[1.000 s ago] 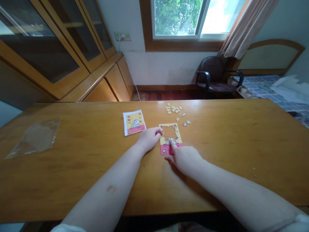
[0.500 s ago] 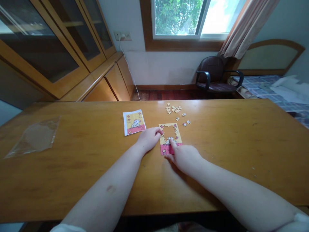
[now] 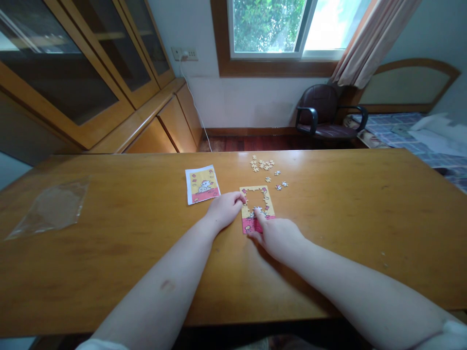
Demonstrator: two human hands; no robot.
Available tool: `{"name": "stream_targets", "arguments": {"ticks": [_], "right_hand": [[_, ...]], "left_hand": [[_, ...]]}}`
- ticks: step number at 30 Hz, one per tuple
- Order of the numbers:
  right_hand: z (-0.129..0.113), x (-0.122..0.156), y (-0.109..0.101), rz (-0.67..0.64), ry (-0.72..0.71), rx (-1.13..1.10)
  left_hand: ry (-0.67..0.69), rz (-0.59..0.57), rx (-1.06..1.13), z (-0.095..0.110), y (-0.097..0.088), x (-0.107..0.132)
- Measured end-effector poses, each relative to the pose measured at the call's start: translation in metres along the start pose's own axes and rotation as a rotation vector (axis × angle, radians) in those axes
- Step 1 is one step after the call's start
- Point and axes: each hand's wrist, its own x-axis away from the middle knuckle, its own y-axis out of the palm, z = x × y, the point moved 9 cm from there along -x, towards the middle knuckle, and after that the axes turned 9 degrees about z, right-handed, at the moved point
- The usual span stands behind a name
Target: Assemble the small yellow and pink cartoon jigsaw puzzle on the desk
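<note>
Our right hand (image 3: pixel 281 239): grip spread, index on the puzzle (image 3: pixel 251 217). Left hand (image 3: pixel 224 210) at its edge, can't tell grip.

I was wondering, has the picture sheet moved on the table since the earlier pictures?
No: against the far edge of the table, the picture sheet lies in the same place, left of the puzzle.

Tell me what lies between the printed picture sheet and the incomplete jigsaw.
In the head view, the left hand lies between the printed picture sheet and the incomplete jigsaw, touching the jigsaw's left edge, with wooden tabletop beyond it.
</note>
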Motion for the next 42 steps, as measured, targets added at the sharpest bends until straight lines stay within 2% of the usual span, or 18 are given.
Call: {"name": "stream_targets", "arguments": {"ticks": [8,14,27,30,34,37,39,42], "right_hand": [[0.004,-0.001,0.002,-0.035,0.021,-0.001],[0.005,-0.003,0.0,0.007,0.018,-0.013],[0.007,-0.005,-0.003,-0.015,0.034,-0.026],[0.023,-0.012,-0.011,0.026,0.085,-0.033],[0.064,-0.026,-0.017,0.065,0.222,-0.018],[0.089,-0.037,-0.023,0.138,0.257,-0.045],[0.103,-0.044,-0.027,0.219,0.273,-0.053],[0.109,-0.057,-0.031,0.392,0.187,-0.073]], "left_hand": [[-0.02,-0.002,0.001,0.0,-0.001,0.0],[-0.005,0.001,0.011,0.0,0.0,0.0],[-0.009,0.0,0.011,0.0,0.0,0.0],[-0.01,-0.003,0.009,-0.001,0.0,-0.001],[-0.007,-0.009,0.009,-0.001,0.001,-0.001],[0.0,-0.007,0.015,-0.002,0.001,0.0],[0.004,-0.003,0.018,-0.001,0.001,0.0],[0.003,-0.003,0.016,-0.001,0.0,0.0]]}}
